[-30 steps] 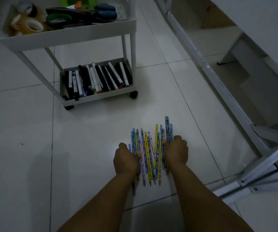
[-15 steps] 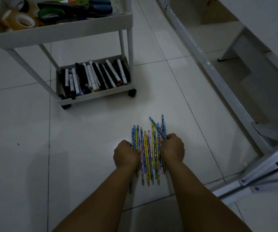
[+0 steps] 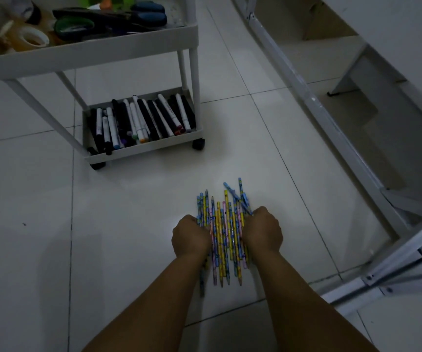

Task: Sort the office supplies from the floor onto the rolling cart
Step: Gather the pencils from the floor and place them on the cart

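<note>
Pencils [image 3: 226, 235] lie on the floor [image 3: 133, 224] right between my hands, long axes running away from me toward the rolling cart [image 3: 141, 148], which stands well apart up ahead. My left hand [image 3: 191, 237] and right hand [image 3: 263, 231] flank the row, equally near, fingers curled in against its outer edges. One blue pencil lies crosswise at the far right.

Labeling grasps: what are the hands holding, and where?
Both hands, left and right, grip the pencils on the floor, one on each side of the bunch, around mid-length.
</note>
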A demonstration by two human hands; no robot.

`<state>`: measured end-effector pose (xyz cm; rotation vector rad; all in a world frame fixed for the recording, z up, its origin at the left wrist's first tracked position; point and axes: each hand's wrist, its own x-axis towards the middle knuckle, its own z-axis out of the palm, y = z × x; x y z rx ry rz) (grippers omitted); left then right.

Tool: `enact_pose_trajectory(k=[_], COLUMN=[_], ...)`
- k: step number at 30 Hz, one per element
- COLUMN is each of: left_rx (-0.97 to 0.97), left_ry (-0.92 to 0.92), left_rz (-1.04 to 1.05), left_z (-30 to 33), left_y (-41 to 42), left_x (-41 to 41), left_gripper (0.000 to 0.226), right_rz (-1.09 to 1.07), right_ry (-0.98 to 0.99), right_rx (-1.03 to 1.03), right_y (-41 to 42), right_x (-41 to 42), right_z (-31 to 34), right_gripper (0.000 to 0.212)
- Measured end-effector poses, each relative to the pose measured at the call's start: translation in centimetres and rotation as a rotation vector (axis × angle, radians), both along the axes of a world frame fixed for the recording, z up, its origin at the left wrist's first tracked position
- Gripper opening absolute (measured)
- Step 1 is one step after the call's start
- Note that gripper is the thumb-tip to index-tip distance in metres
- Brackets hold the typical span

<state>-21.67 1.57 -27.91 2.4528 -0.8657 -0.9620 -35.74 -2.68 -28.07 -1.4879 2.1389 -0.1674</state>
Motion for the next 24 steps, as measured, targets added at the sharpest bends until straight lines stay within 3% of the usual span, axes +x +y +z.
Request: enact_pose_trajectory(k=[8, 18, 24], left_rx=[0.026, 0.014, -0.017], left_ry=[-0.034, 0.009, -0.02], left_rz=[-0.091, -0.033, -0.058], left_z=[0.2, 0.4, 1.9], left_y=[-0.5, -0.2, -0.2], left_x=[-1.2, -0.5, 1.5], left_gripper=[0.005, 0.013, 0.013], right_rz=[0.004, 0.052, 0.105], right_ry=[-0.03, 0.043, 0.031], right_rx=[0.038, 0.044, -0.104], right_y=[-0.2, -0.2, -1.0], right_x=[1.1, 0.8, 1.6], right_z=[0.0, 0.7, 2.7], right_gripper=[0.018, 0.017, 0.019])
